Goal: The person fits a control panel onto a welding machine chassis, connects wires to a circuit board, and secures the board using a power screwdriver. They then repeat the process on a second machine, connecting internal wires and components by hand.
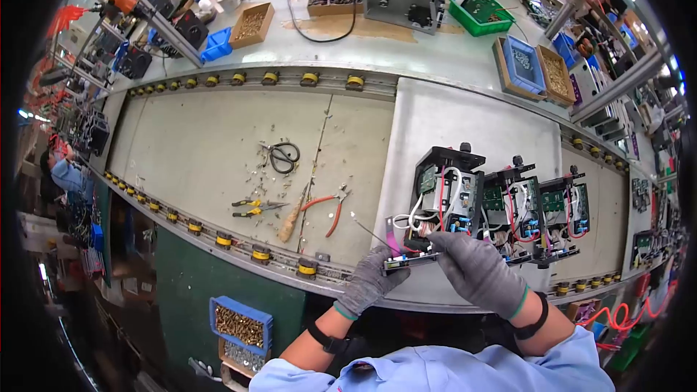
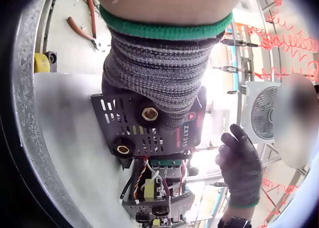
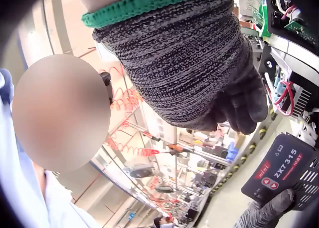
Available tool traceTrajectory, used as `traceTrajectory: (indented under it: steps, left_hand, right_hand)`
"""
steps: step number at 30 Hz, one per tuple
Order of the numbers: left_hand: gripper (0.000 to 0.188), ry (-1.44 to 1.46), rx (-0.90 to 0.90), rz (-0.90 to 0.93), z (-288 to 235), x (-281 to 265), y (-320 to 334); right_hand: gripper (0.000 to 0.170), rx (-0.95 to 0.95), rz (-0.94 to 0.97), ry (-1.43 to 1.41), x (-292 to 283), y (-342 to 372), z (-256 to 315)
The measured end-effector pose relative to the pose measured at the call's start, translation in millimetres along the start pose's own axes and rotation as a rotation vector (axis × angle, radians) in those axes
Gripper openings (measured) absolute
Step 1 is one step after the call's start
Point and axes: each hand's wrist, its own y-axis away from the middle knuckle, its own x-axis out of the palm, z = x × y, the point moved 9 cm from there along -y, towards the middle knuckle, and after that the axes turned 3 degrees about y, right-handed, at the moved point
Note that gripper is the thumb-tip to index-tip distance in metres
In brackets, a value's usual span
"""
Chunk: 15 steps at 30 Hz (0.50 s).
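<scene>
Gripping a ZX7 315 panel [image 3: 276, 164], left hand [image 1: 372, 281] steadied apparent wiring work; right hand [image 1: 479, 274], hold unclear, likely needed precision next.

Head camera facing down, wrist cameras close, sharing printed panel [image 3: 278, 164]

Scissors [image 1: 283, 157] left of 3 units [image 1: 495, 199] in row.

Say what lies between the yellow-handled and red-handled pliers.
The head view shows a tan-handled tool between the yellow-handled pliers and red-handled pliers.
</scene>
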Motion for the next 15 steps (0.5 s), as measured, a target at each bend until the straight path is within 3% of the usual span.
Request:
traceTrajectory:
  steps: [2, 4, 6, 8, 12, 14, 15]
  left_hand:
    - [0.04, -0.186, -0.079, 0.036, -9, -3, 5]
    - [0.046, -0.2, -0.031, 0.056, -4, -6, 9]
    - [0.052, -0.252, -0.086, 0.127, 5, -6, 14]
    - [0.06, -0.229, -0.139, 0.183, 30, -10, 17]
    - [0.064, -0.092, -0.133, 0.125, 19, -26, 13]
    - [0.067, -0.19, -0.248, 0.308, 6, -15, 7]
    - [0.062, -0.208, -0.24, 0.285, 3, -11, 5]
  right_hand:
    - [0.033, 0.098, 0.103, 0.069, 16, -11, -11]
    - [0.035, 0.124, 0.174, 0.107, 24, -22, -7]
    - [0.036, 0.186, 0.406, 0.209, 57, -15, -23]
    - [0.035, 0.143, 0.38, 0.274, 70, -10, -28]
    - [0.03, 0.131, 0.45, 0.452, 73, -24, -18]
    - [0.027, 0.079, 0.51, 0.537, 79, -35, -17]
    - [0.026, 0.034, 0.537, 0.553, 89, -39, -22]
